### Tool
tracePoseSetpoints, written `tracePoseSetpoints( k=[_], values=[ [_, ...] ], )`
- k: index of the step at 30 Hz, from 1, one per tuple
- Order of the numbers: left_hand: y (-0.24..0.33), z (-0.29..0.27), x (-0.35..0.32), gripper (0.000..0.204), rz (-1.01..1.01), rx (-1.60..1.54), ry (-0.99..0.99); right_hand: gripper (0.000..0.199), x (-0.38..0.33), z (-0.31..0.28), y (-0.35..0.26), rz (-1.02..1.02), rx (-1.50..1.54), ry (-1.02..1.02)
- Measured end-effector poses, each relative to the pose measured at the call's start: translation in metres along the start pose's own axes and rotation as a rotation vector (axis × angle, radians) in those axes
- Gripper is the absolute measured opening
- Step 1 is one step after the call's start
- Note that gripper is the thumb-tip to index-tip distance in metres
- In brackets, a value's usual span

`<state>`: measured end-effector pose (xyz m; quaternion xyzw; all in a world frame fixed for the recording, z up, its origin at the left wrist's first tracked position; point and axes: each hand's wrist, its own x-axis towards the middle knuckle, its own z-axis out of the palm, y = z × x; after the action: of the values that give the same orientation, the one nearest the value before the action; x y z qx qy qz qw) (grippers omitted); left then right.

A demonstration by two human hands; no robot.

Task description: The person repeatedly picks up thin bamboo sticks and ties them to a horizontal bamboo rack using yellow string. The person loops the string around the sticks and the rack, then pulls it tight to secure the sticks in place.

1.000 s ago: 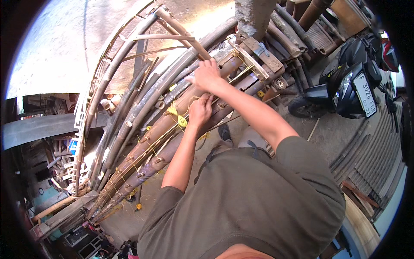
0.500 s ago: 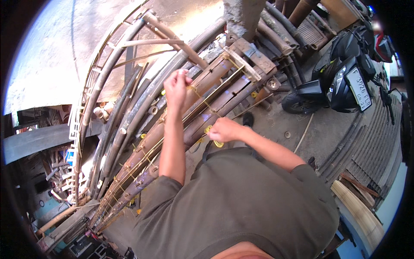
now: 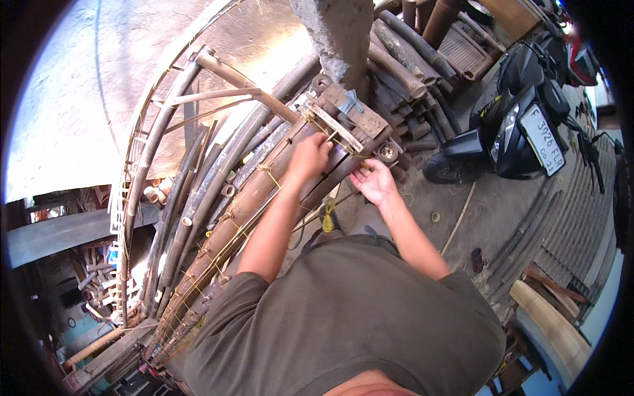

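Observation:
Two long brown bamboo poles (image 3: 254, 183) lie side by side on a slant, with thin yellow cord (image 3: 267, 173) looped round them at intervals. My left hand (image 3: 310, 157) rests on the poles near their upper end, its fingers closed; what they hold is hidden. At the end of the nearer pole, my right hand (image 3: 374, 183) is turned palm up, with thumb and fingertips around a bit of yellow cord. A yellow coil (image 3: 328, 214) hangs below the poles, in front of my body. Just beyond my left hand, a pale wooden strip (image 3: 337, 132) crosses the pole ends.
A wooden block (image 3: 356, 112) with a blue cloth tie sits by a rough concrete post (image 3: 340, 39). Stacked bamboo (image 3: 403, 59) lies behind. A parked black motorbike (image 3: 522, 125) stands at right, near corrugated sheets (image 3: 568, 244). A curved bamboo frame (image 3: 158, 122) rises at left.
Both hands have moved to the upper end of the poles. My left hand came down from above them onto the poles; the right let go of the yellow coil, which now hangs.

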<state>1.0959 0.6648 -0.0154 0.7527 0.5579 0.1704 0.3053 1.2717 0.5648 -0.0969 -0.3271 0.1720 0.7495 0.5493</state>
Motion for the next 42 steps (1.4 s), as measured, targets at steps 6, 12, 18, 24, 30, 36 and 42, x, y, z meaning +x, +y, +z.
tracePoseSetpoints(
  k=[6, 12, 18, 24, 30, 36, 42],
  values=[
    [0.012, 0.049, -0.006, 0.018, -0.165, 0.116, 0.285, 0.023, -0.037, 0.088, 0.022, -0.999, -0.362, -0.141],
    [-0.012, 0.067, -0.007, 0.020, -0.057, 0.092, 0.420, 0.029, 0.035, 0.188, 0.023, -1.382, -2.143, -0.739],
    [0.019, 0.048, -0.003, 0.028, -0.195, -0.025, 0.330, 0.040, 0.111, 0.250, -0.030, -0.253, -2.382, -1.148],
    [-0.027, 0.080, -0.008, 0.020, -0.141, -0.115, 0.512, 0.042, -0.034, 0.154, -0.080, 0.194, -1.950, -1.582],
    [0.033, 0.001, 0.036, 0.027, -0.166, -0.481, 0.442, 0.040, -0.015, 0.048, -0.048, -0.296, -1.985, -0.870],
    [-0.092, 0.002, 0.118, 0.029, -0.191, 0.228, 0.585, 0.038, -0.037, 0.031, -0.027, -0.666, -2.144, -0.758],
    [-0.102, -0.044, 0.071, 0.043, -0.026, 0.078, 0.324, 0.016, -0.036, 0.011, 0.034, -1.157, -2.246, -0.408]
  ],
)
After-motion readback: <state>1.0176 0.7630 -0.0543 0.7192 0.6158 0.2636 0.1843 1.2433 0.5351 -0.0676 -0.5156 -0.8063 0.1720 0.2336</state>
